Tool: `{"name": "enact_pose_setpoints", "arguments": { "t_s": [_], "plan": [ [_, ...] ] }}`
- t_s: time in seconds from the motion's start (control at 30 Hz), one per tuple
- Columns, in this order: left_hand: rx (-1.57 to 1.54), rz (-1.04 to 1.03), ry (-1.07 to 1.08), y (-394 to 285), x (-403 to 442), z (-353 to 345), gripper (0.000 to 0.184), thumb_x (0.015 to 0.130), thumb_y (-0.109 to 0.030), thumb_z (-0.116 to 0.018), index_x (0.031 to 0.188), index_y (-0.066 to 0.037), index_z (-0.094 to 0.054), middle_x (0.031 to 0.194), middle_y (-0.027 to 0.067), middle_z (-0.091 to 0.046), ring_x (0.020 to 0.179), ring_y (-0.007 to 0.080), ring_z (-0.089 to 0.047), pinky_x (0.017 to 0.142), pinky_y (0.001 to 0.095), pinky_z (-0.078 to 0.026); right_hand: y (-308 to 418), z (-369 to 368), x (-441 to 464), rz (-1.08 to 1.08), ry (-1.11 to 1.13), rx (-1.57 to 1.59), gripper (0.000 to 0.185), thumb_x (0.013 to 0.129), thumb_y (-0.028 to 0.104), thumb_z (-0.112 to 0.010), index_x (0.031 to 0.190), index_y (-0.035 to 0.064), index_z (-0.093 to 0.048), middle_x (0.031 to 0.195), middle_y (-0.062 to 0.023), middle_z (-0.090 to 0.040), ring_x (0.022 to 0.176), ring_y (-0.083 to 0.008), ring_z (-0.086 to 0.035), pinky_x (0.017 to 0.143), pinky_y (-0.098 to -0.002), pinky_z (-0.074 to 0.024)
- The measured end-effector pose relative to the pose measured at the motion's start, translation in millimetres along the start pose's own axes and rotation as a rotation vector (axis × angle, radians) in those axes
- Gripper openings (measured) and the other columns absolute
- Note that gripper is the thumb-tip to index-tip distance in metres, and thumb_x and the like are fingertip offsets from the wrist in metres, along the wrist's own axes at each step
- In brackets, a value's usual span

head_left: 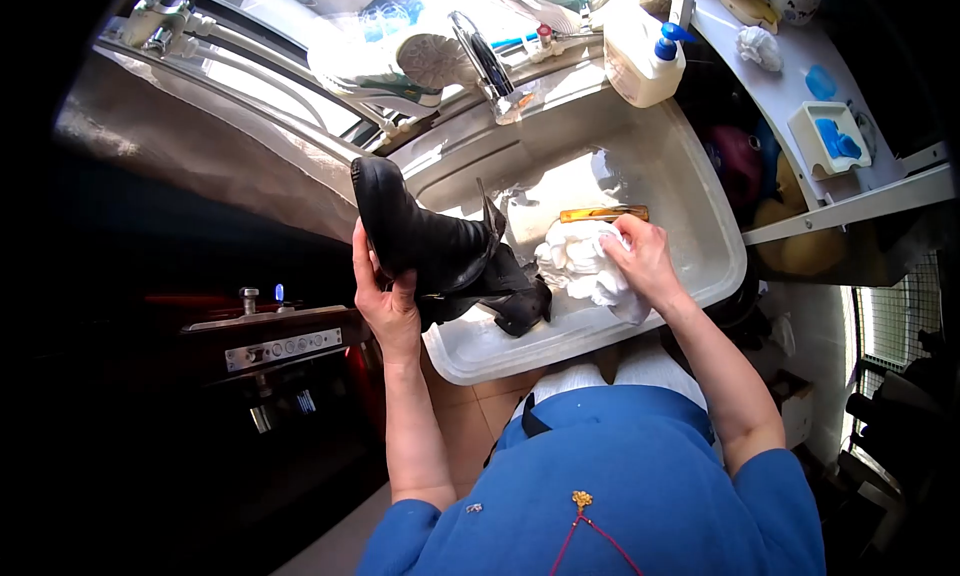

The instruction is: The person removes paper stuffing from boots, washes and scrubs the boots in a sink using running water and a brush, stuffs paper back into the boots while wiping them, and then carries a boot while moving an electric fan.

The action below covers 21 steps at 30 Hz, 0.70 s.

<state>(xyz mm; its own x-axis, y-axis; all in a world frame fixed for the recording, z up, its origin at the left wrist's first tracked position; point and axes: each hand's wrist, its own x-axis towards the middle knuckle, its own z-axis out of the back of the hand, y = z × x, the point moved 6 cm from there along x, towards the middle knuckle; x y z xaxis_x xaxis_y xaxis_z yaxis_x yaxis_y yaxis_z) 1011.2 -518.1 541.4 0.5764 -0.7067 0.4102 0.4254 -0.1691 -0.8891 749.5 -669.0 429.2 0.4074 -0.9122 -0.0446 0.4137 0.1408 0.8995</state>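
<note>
My left hand [388,301] grips a black leather boot [425,238] over the left side of the white sink [722,266], its toe pointing up and away. More black leather [520,298] hangs below it at the sink's front; whether it is the boot's shaft or a second boot, I cannot tell. My right hand [640,261] is closed on a bunched white cloth [580,261] in the sink. Just beyond the cloth lies an object with an amber, see-through handle [604,214]; its kind is unclear.
A faucet [482,56] rises at the sink's back, with white sneakers [400,68] on the sill behind. At the back right corner stands a pump bottle [643,61]. A shelf [735,61] holding a soap dish [828,138] is on the right, a dark stove [285,348] on the left.
</note>
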Motion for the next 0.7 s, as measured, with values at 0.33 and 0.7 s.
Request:
{"name": "enact_pose_setpoints", "arguments": {
  "t_s": [0.33, 0.7],
  "plan": [
    [-0.003, 0.081, 0.172, 6.1, -22.9, -44.6, 0.090, 0.074, -0.050, -0.073, 0.141, -0.003, -0.035, 0.101, 0.0068, -0.063, 0.090, 0.0144, -0.060, 0.084, 0.0278, -0.046, 51.5, -42.9, -27.2, 0.117, 0.955, 0.434, 0.049, 0.083, 0.016, -0.066, 0.124, -0.0044, -0.049, 0.118, -0.0103, -0.058, 0.110, -0.0152, -0.052, 0.097, -0.0291, -0.0403],
    [-0.099, 0.134, 0.125, 10.2, -43.3, -57.2, 0.083, 0.079, -0.055, -0.064, 0.135, 0.002, -0.039, 0.122, 0.0114, -0.056, 0.110, 0.0194, -0.054, 0.096, 0.0317, -0.041, 68.8, -55.2, -28.5, -0.523, 0.546, 1.509, 0.030, 0.079, -0.009, -0.045, 0.106, -0.0051, -0.059, 0.101, -0.0113, -0.064, 0.091, -0.0182, -0.063, 0.082, -0.0307, -0.0512]
  ]
}}
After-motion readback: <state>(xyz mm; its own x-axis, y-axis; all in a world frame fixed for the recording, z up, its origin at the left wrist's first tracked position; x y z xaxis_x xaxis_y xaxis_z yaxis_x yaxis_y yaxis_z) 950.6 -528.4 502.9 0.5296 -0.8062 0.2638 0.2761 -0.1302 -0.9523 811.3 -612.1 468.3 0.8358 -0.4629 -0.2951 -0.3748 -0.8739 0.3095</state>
